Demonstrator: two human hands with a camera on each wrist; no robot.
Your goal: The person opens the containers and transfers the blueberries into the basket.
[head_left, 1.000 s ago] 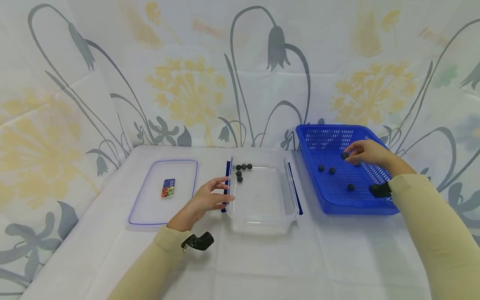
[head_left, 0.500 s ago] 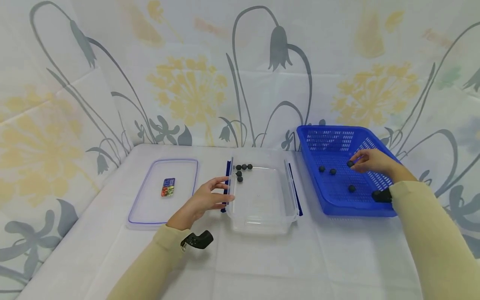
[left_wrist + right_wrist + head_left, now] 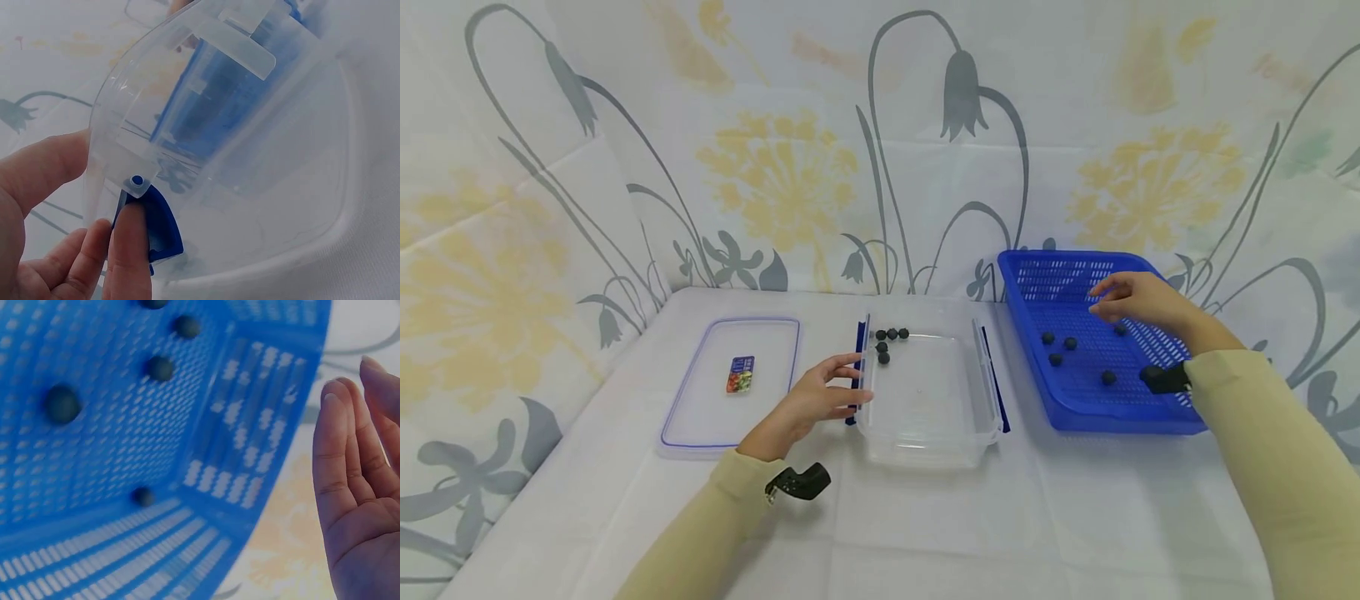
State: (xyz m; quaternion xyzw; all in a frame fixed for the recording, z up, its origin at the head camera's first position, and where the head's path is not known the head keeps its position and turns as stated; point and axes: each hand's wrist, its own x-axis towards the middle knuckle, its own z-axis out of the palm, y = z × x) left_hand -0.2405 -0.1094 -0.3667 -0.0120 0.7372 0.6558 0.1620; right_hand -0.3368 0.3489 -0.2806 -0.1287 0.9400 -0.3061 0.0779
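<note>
Above blue basket (image 3: 1126,419), right hand (image 3: 1141,302), palm (image 3: 369,556) in wrist view only.

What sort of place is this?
Probably an indoor tabletop recording setup: a white-covered table, a floral cloth backdrop behind it, and what look like black wrist cameras.

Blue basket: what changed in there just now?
The right hand let go of a small dark round ball and rose slightly. The ball now lies farther left and nearer the person in the blue plastic basket. The left hand still touches the clear plastic container, whose dark balls stayed put.
</note>
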